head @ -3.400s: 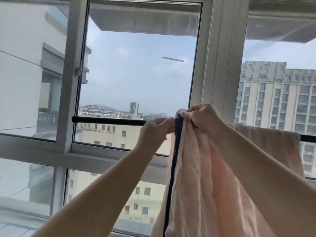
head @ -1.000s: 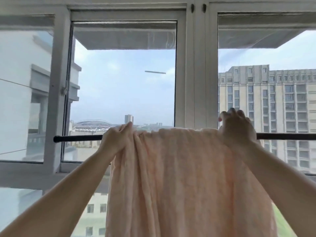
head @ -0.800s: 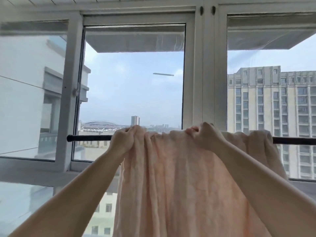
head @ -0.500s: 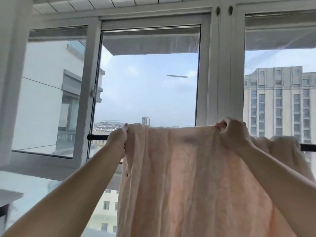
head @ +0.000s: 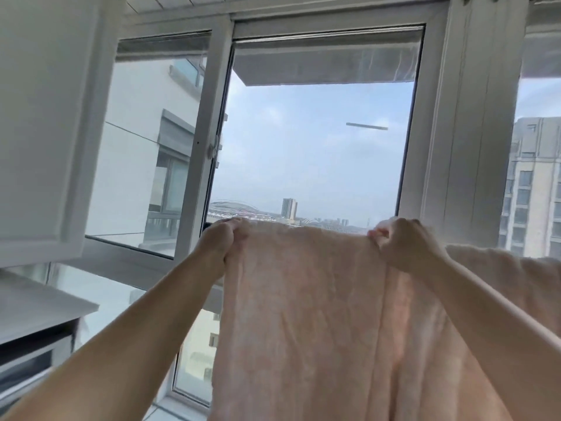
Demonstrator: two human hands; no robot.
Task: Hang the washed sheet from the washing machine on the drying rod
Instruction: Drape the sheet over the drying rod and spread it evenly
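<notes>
A pale pink sheet (head: pixel 303 314) hangs in front of the window, draped over the drying rod, which it almost wholly hides. Only a dark stub of the rod (head: pixel 208 226) shows left of my left hand. My left hand (head: pixel 223 238) grips the sheet's top edge at its left end. My right hand (head: pixel 397 241) pinches the top edge further right, fingers curled into the cloth. More of the sheet (head: pixel 501 268) lies bunched over the rod to the right of my right hand.
White window frames (head: pixel 440 117) stand right behind the rod. A white cabinet door (head: pixel 45 117) hangs at the upper left, above a grey counter with a dark appliance (head: pixel 30 354) at the lower left.
Both hands have slid the sheet leftward along the rod, so that almost none of the rod's left end shows. My view has turned left, bringing the cabinet and counter in.
</notes>
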